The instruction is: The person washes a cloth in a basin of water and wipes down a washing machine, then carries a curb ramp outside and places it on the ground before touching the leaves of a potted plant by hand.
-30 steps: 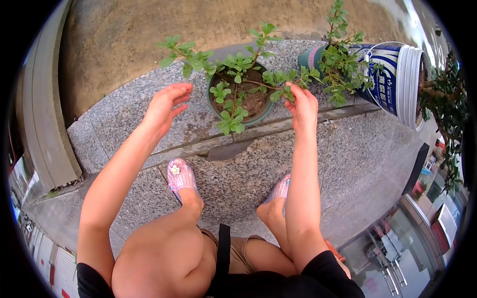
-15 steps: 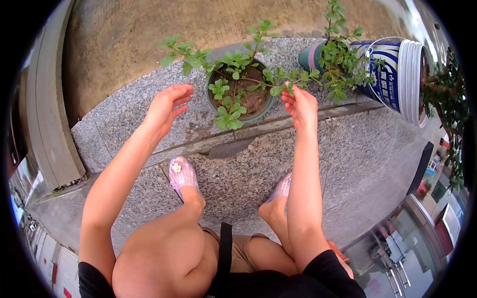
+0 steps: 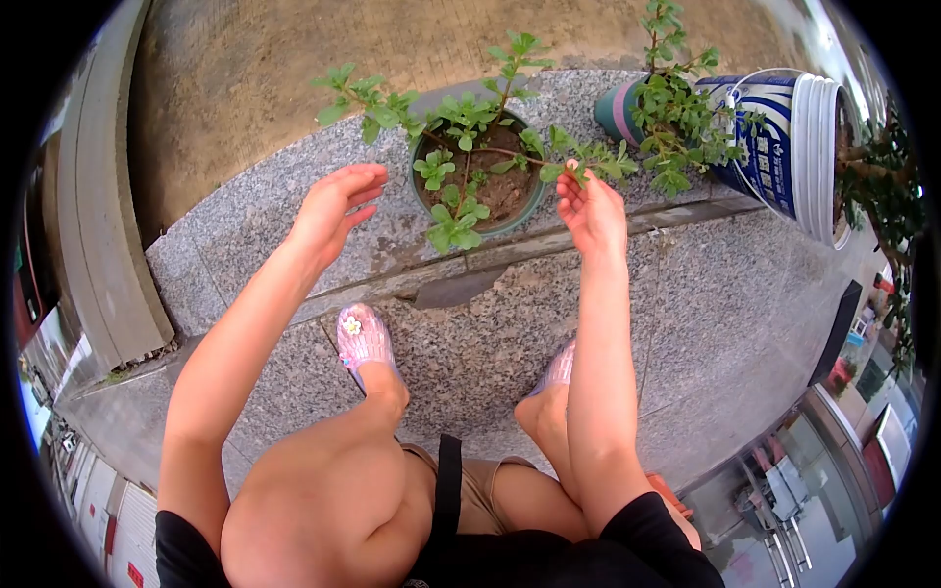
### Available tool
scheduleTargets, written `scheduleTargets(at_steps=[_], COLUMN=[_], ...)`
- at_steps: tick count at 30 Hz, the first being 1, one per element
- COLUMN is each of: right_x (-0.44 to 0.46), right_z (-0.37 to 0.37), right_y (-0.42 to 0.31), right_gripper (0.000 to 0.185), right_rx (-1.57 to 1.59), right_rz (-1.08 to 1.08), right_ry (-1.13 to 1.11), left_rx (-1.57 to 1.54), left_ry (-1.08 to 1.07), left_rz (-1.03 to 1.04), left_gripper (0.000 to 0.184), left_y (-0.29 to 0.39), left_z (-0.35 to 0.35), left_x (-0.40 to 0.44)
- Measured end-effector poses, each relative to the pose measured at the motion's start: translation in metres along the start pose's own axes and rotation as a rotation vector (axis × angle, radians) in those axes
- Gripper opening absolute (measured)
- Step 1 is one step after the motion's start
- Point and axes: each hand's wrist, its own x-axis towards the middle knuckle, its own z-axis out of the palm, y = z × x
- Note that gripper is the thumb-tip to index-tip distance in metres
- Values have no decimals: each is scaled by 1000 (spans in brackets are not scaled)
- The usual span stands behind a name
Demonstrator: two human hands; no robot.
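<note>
A leafy green succulent plant (image 3: pixel 454 228) grows in a round green pot (image 3: pixel 537 196) of brown soil on the granite ledge. Its stems spread out over the rim on several sides. To the pot's right, my right hand (image 3: pixel 594 211) pinches a leaf (image 3: pixel 575 173) of the branch reaching that way, between thumb and fingertips. My left hand (image 3: pixel 335 211) hovers left of the pot, fingers apart and slightly curled, holding nothing. The stems on that side lie just above it without contact.
Further right, a second leafy plant (image 3: pixel 676 147) hangs from a green pot with a pink band (image 3: pixel 618 110). Beside it a blue and white bucket (image 3: pixel 769 147) holds a darker plant (image 3: pixel 887 211). A concrete kerb (image 3: pixel 98 206) runs along the left. My feet in clear pink shoes (image 3: pixel 365 335) stand on the granite step.
Very little differs. The branch by my right hand has shifted slightly, and my fingertips stay closed at its leaves. My left hand keeps its place and pose.
</note>
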Motion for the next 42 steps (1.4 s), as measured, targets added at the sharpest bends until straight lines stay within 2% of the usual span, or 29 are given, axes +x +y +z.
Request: scheduleTargets(at_steps=[6,9,19,30,39,42], right_x=[-6,-9,-6,-1,0,0], right_z=[8,12,11,12,11,10], right_y=[-5,-10,-6,-7,-1,5], right_gripper=[19,21,22,24,24,25], right_rx=[-98,-183,-170,-374,-217,-214], right_rz=[-126,-134,-165,-283,-303,-316], right_ry=[-8,4,-9,47,-29,-48], left_rx=[47,85,27,76,47,31], left_ry=[-10,-17,-41,-95,-97,-93], left_rz=[9,4,-3,-75,-74,-41], left_gripper=[22,22,22,22,26,34], left_y=[-2,-3,-2,-2,-3,2], left_z=[1,3,7,12,11,11], left_x=[0,0,4,4,5,3])
